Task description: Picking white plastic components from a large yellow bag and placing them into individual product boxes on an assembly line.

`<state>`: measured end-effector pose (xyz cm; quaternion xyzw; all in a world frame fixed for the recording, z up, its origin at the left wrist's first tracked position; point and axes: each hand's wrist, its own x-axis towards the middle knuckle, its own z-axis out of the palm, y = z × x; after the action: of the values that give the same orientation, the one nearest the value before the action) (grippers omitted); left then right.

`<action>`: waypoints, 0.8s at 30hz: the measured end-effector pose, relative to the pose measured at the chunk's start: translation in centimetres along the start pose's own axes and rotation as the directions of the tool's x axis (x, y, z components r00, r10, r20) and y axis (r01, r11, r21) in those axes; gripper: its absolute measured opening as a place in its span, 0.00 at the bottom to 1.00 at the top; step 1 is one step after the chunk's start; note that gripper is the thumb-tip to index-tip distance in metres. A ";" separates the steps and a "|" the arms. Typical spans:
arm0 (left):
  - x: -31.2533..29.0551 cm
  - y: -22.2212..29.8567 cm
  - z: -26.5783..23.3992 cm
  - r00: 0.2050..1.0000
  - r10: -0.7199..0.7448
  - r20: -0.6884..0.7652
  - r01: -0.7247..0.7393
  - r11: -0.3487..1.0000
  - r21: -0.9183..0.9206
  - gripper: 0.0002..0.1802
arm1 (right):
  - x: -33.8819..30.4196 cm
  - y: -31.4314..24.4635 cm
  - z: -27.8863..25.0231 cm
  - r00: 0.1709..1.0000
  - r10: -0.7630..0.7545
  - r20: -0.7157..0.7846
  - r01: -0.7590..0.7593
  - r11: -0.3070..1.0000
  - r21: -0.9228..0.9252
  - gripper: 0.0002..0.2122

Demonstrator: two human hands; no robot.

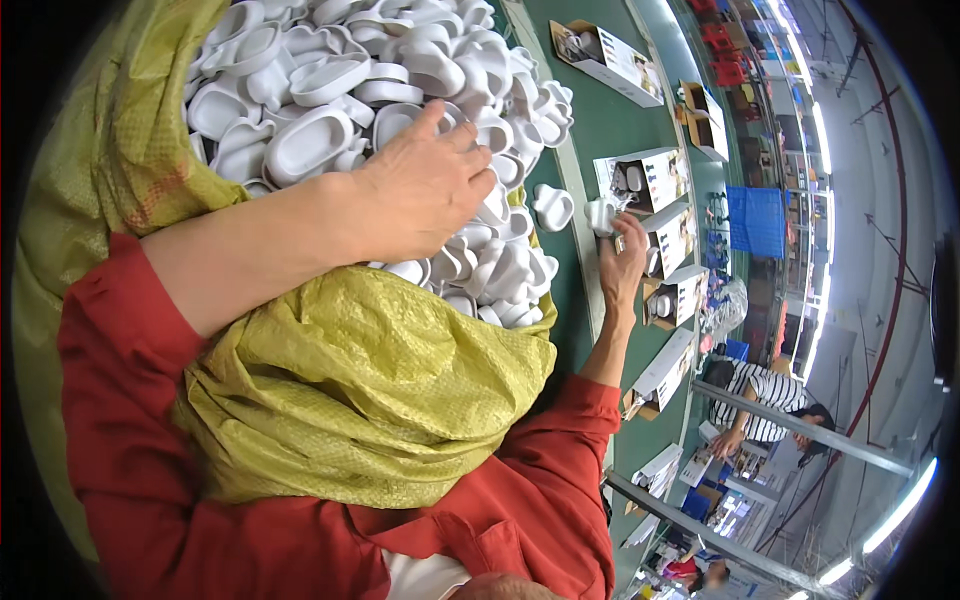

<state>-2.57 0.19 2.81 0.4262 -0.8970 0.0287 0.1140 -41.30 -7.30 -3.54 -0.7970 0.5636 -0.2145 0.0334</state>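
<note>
A long green bench [628, 132] runs from near to far on the right, and left of it a yellow woven sack [370, 390] gapes open. A heap of white oval dishes [308, 140] fills its mouth. Open cardboard boxes [628, 68] stand in a row along the bench. The left hand [425, 185] lies on the heap, fingers slightly bent; whether it grips any dish cannot be told. The right hand [622, 250], nearly closed, pinches a white piece [600, 215] at its fingertips, just beside a box. Another white piece [553, 207] lies loose, left of that hand.
</note>
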 end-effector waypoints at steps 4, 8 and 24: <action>0.3 0.1 0.2 0.999 -0.011 -0.038 0.008 0.997 -0.075 0.18 | -2.1 0.4 -0.8 0.998 0.059 -0.011 -0.060 0.990 -0.125 0.09; 0.2 0.2 -0.3 0.995 -0.042 0.092 0.052 0.993 -0.106 0.21 | -1.8 0.7 -3.0 0.989 0.089 -0.116 -0.093 0.995 -0.029 0.08; 0.2 0.4 -0.3 0.998 -0.018 0.061 0.021 0.998 -0.059 0.23 | -5.4 6.6 -3.7 0.885 0.415 -0.208 -0.434 0.899 -0.051 0.14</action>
<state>-2.93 0.29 3.17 0.4319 -0.8963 -0.0121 0.0999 -50.02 -4.08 -3.79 -0.6303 0.7347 -0.2504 -0.0135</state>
